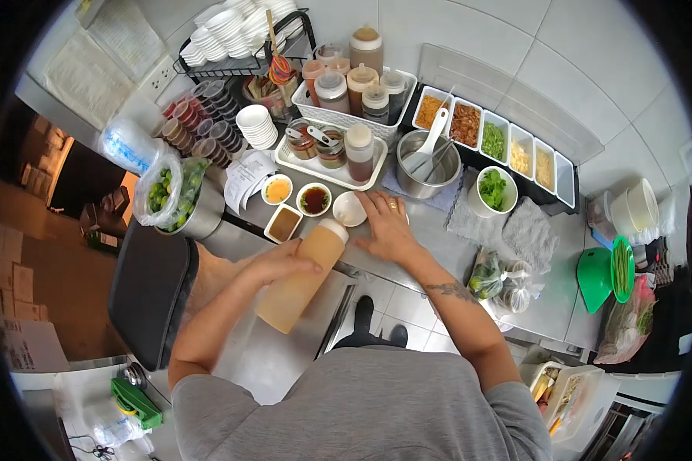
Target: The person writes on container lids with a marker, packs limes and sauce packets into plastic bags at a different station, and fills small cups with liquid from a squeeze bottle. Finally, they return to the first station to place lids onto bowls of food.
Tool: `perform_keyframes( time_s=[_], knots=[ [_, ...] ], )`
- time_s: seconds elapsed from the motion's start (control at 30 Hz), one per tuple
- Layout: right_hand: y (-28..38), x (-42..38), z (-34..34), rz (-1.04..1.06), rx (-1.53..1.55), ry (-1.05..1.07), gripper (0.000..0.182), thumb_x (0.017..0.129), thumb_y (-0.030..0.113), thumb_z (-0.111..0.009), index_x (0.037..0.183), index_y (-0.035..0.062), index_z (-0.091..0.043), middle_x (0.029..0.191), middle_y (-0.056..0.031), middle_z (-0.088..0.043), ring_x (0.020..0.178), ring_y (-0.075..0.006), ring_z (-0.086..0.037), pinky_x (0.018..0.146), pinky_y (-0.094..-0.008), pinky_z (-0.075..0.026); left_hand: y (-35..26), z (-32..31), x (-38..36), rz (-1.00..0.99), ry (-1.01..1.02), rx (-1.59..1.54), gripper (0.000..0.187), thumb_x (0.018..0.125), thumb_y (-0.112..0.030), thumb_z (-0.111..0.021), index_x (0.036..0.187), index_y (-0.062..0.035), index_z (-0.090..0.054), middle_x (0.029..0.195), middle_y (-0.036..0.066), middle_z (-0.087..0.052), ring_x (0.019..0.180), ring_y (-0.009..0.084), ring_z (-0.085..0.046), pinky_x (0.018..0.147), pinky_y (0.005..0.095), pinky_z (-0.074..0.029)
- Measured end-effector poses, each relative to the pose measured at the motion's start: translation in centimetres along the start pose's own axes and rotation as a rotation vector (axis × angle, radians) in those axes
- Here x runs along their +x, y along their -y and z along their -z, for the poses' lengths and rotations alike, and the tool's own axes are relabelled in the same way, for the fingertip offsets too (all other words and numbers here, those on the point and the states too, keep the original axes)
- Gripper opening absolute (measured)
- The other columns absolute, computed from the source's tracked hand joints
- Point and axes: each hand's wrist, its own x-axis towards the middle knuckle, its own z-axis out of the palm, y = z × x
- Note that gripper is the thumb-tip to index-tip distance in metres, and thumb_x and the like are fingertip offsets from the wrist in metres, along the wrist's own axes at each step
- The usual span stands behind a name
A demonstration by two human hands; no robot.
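Note:
My left hand (pixel 284 263) is wrapped round a squeeze bottle (pixel 300 278) of tan liquid. The bottle lies tilted, its white cap end pointing toward a small white bowl (pixel 349 209) on the counter. With fingers spread, my right hand (pixel 387 229) rests at the bowl's right edge; the palm hides part of what is beneath. Left of that bowl sit a bowl of dark sauce with green bits (pixel 314 200), a bowl of orange-yellow sauce (pixel 277 190) and a square dish of brown sauce (pixel 283 223).
Behind the bowls stands a white tray (pixel 333 173) with jars and a bottle. A steel pot (pixel 428 165) holds utensils. Topping containers (pixel 494 140) line the back right. Grey cloths (pixel 527 234) and bagged limes (pixel 488 276) lie rightward; a black lid (pixel 152 288) is left.

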Motion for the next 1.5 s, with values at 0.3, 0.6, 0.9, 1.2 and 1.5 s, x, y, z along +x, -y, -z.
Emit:
perform_keyframes(
  time_s=[0.3,0.6,0.9,1.2,1.5],
  knots=[
    [0.3,0.6,-1.5,-0.011,0.013,-0.170,0.073,0.068,0.030,-0.074,0.129,0.0062,-0.041,0.111,-0.0146,-0.055,0.114,-0.0313,-0.046,0.098,-0.0536,-0.026,-1.7,0.9,-0.6,0.094,0.045,-0.139,0.063,0.066,-0.032,-0.071,0.113,0.0069,-0.053,0.092,0.013,-0.062,0.076,0.0184,-0.062,0.064,0.0286,-0.050],
    [-0.2,-3.1,1.4,-0.067,0.051,-0.225,0.077,0.067,0.024,-0.075,0.133,0.0104,-0.038,0.125,-0.0162,-0.045,0.118,-0.0354,-0.040,0.100,-0.0513,-0.027,-1.1,1.5,-0.5,0.157,0.071,-0.190,0.062,0.068,-0.021,-0.072,0.119,0.0038,-0.048,0.098,0.012,-0.060,0.080,0.0182,-0.062,0.068,0.0291,-0.051],
    [-2.0,-4.2,0.9,-0.064,0.289,-0.167,0.085,0.063,0.010,-0.076,0.136,0.0097,-0.033,0.128,-0.0204,-0.042,0.116,-0.0407,-0.041,0.099,-0.0438,-0.037,-1.1,0.6,-0.7,0.121,0.074,-0.227,0.064,0.067,-0.021,-0.073,0.121,0.0045,-0.048,0.098,0.012,-0.061,0.082,0.0192,-0.062,0.069,0.0300,-0.051],
    [-1.8,-3.9,0.5,-0.078,0.300,-0.170,0.090,0.062,0.011,-0.079,0.138,0.0095,-0.031,0.127,-0.0213,-0.041,0.116,-0.0398,-0.042,0.099,-0.0439,-0.037,-0.7,0.0,-0.7,0.083,0.072,-0.221,0.059,0.069,-0.023,-0.071,0.117,0.0053,-0.051,0.096,0.012,-0.062,0.080,0.0183,-0.062,0.067,0.0296,-0.051],
    [-2.1,-4.2,0.9,-0.108,0.378,-0.152,0.097,0.061,0.012,-0.080,0.142,0.0095,-0.026,0.129,-0.0210,-0.041,0.118,-0.0383,-0.040,0.101,-0.0421,-0.034,-0.7,-0.9,-0.8,0.054,0.040,-0.231,0.057,0.070,-0.020,-0.072,0.117,0.0052,-0.050,0.099,0.012,-0.061,0.083,0.0174,-0.062,0.069,0.0295,-0.051]
  ],
)
